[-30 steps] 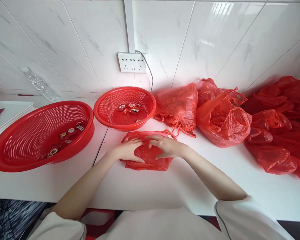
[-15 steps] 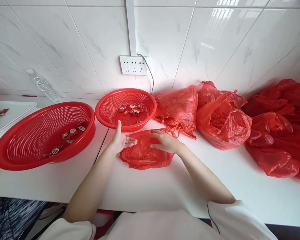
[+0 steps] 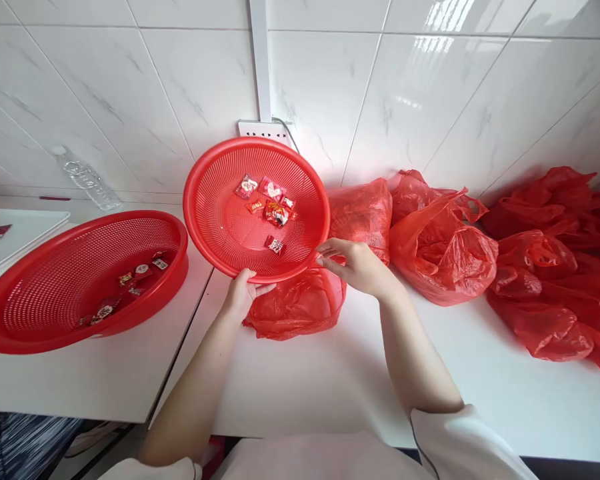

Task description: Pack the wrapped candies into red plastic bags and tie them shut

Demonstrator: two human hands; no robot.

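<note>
Both hands hold a small round red basket tilted toward me above the white counter. My left hand grips its near rim from below. On the basket's right rim my right hand is closed. Several wrapped candies lie inside the basket. Under it, on the counter, rests a crumpled red plastic bag.
A larger red basket with several candies stands at the left. Beyond it are a white tray and a clear plastic bottle. Red plastic bags pile up along the wall at the right. A wall socket peeks above the lifted basket.
Both hands left the red bag, took the small basket by its rim and lifted it, tilting it toward me over the bag.
</note>
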